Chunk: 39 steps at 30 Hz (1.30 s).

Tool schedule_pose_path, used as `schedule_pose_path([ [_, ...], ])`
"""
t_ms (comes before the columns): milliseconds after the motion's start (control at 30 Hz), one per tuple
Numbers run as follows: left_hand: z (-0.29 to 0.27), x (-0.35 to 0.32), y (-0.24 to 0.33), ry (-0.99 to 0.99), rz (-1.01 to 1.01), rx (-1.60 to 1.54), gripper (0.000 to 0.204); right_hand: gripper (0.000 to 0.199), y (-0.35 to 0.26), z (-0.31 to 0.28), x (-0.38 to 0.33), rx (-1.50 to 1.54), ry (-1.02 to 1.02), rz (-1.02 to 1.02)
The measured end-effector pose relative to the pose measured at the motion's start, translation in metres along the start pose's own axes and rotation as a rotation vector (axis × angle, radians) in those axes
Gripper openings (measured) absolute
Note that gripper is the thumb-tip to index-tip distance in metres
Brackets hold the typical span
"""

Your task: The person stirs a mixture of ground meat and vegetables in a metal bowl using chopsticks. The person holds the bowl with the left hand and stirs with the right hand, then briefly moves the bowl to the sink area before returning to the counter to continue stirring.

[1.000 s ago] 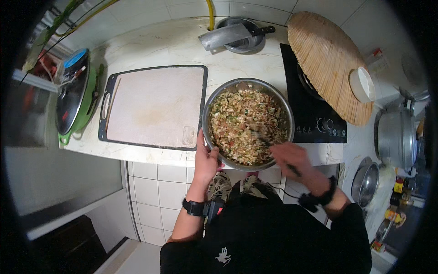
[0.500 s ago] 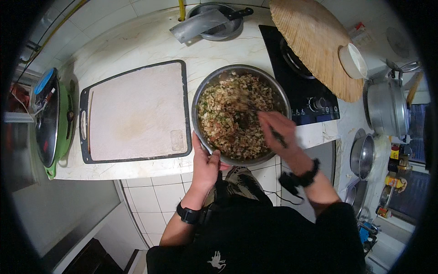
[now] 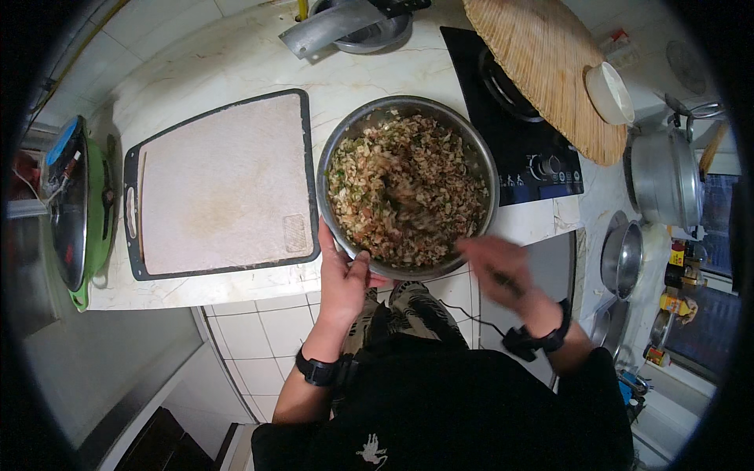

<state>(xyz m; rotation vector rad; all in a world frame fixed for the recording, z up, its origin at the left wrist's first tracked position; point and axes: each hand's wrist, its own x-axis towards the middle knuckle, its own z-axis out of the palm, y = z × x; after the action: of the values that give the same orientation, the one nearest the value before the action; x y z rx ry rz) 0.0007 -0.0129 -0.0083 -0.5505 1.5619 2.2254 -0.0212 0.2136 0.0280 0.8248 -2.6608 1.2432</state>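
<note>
A steel mixing bowl [image 3: 325, 206] stands at the counter's front edge, filled with a chopped mixture [image 3: 365, 184] of pale, brown and green bits. My left hand [image 3: 343, 284] grips the bowl's near left side, thumb at the rim and fingers partly hidden beneath. At the near right rim, my right hand [image 3: 499, 267] is closed round a thin dark-handled utensil [image 3: 506, 284]. Motion smears that hand and the utensil's working end, so its kind is unclear. The middle of the mixture is also blurred.
A cutting board [image 3: 220, 188] lies left of the bowl. Behind are a cleaver [image 3: 330, 27] and a metal basin [image 3: 377, 38]. On the right, a round woven mat [image 3: 542, 71] with a white bowl [image 3: 609, 94] overlaps a black cooktop [image 3: 522, 161]. A green lidded pan [image 3: 98, 208] stands far left.
My right hand has swung toward me and slightly right, from over the mixture to the near right rim. My left hand keeps its grip on the bowl. The whole view has shifted slightly.
</note>
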Motion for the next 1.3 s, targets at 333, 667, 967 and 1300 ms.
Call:
schedule_pose_path([
  [333, -0.003, 0.001, -0.002, -0.024, 0.013, 0.016, 0.076, 0.016, 0.007, 0.0, -0.004, -0.027, -0.033, 0.125],
  [667, -0.003, 0.0, 0.003, -0.013, -0.004, 0.032, 0.075, 0.011, 0.012, -0.007, -0.004, -0.086, -0.002, 0.189],
  [967, -0.018, 0.004, 0.006, 0.041, -0.026, 0.19, 0.067, 0.015, -0.022, 0.0, 0.019, 0.174, 0.107, 0.389],
  [1300, -0.026, 0.022, 0.016, 0.09, 0.072, 0.184, 0.061, 0.014, -0.006, 0.017, 0.041, 0.029, 0.249, 0.161],
])
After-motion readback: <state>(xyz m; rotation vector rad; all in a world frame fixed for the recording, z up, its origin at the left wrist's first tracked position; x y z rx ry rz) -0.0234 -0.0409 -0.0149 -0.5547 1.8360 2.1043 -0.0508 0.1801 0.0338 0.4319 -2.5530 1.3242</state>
